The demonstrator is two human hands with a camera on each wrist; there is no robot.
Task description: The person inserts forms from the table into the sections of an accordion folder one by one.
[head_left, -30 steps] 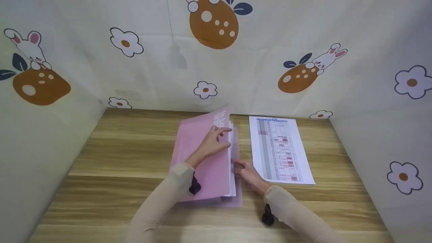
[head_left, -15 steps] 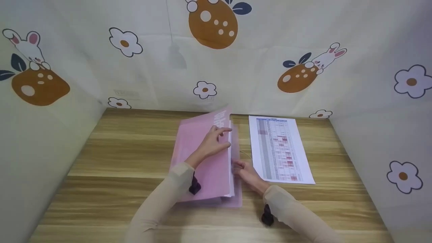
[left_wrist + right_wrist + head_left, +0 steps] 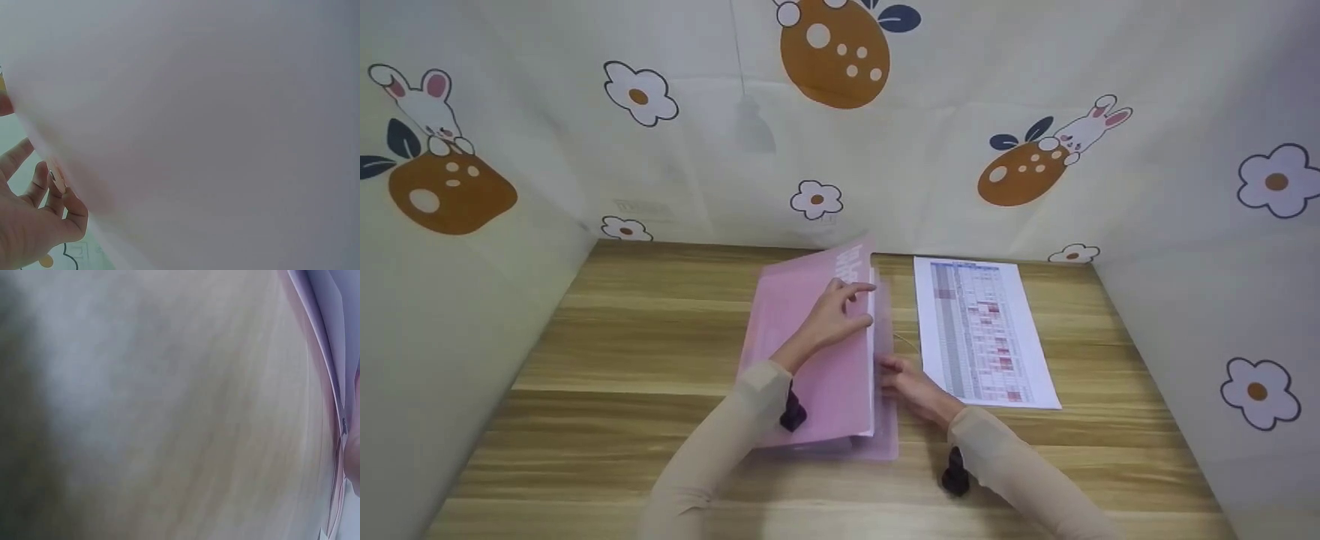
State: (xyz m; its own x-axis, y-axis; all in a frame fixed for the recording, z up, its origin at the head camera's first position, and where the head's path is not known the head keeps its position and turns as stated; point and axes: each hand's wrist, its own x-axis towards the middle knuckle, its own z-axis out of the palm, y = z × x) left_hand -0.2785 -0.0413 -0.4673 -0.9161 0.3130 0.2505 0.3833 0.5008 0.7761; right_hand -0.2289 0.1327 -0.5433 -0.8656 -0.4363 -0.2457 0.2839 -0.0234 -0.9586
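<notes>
A pink folder (image 3: 784, 307) lies at the middle of the table, its cover raised along the right side. White sheets (image 3: 872, 412) show as a narrow strip beneath that cover. My left hand (image 3: 832, 315) reaches across the cover and pinches its right edge with curled thumb and fingers; the left wrist view has the pale cover filling most of the picture beside these fingers (image 3: 76, 216). Lower down, my right hand (image 3: 913, 386) touches the sheets from the right, its fingertips partly hidden at the folder's opening. The right wrist view catches only a bit of this hand by the sheet edges (image 3: 332, 343).
Right of the folder lies a white sheet printed with a table (image 3: 982, 330), marked with red cells. A thin cord loop (image 3: 910, 343) shows between folder and sheet. Patterned cloth walls (image 3: 720, 172) border the wooden table (image 3: 637, 337) at the back and both sides.
The white sheets have slid left, farther under the cover, so their visible strip is narrower. My right hand has shifted only slightly; my left hand stays in place on the cover's edge.
</notes>
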